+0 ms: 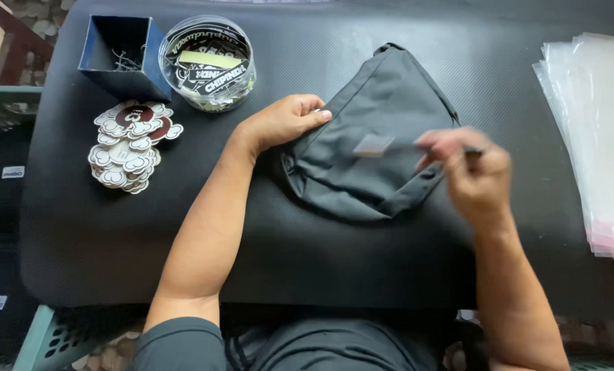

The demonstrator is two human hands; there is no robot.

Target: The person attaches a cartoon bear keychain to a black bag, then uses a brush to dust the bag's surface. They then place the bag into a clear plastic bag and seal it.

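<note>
A small black fabric bag (pixel 382 103) lies on the black table mat (pixel 115 233). My left hand (pixel 283 122) rests on the bag's left edge, fingers curled and pressing it down. My right hand (pixel 473 172) is at the bag's right side, blurred by motion. Its fingers pinch a thin dark strip (pixel 417 145), perhaps a strap or zipper pull, that ends in a small grey tag (pixel 373 145) over the middle of the bag.
A round clear tub (pixel 207 63) of black printed labels and a dark blue square box (pixel 123 53) stand at the back left. In front of them lies a pile of flower-shaped cards (pixel 130 145). A stack of clear plastic bags (pixel 599 137) lies at the right edge.
</note>
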